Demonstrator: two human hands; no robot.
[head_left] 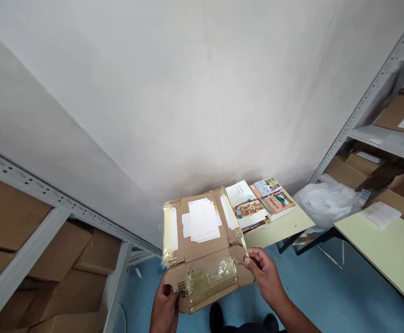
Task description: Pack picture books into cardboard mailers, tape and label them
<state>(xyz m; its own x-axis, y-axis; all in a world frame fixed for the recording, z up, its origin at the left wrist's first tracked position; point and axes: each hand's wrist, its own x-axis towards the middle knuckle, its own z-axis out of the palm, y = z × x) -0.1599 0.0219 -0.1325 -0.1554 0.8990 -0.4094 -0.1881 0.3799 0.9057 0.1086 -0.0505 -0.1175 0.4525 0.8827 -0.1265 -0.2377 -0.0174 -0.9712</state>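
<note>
A flattened brown cardboard box [202, 249] with white labels and clear tape is held up in front of me, above the blue floor. My left hand [165, 303] grips its lower left edge, with fingers curled onto the flap. At the box's right edge, my right hand [262, 273] pinches the taped flap. Behind the box, several books [260, 201] lie on a pale yellow table [278, 229] against the white wall.
A grey metal shelf [49, 217] on the left holds cardboard boxes. Another shelf [385, 138] with boxes stands at the right. A white plastic bag [327, 201] lies between the tables, and a second pale table [382, 254] carries a paper. My dark shoes [223, 319] show below.
</note>
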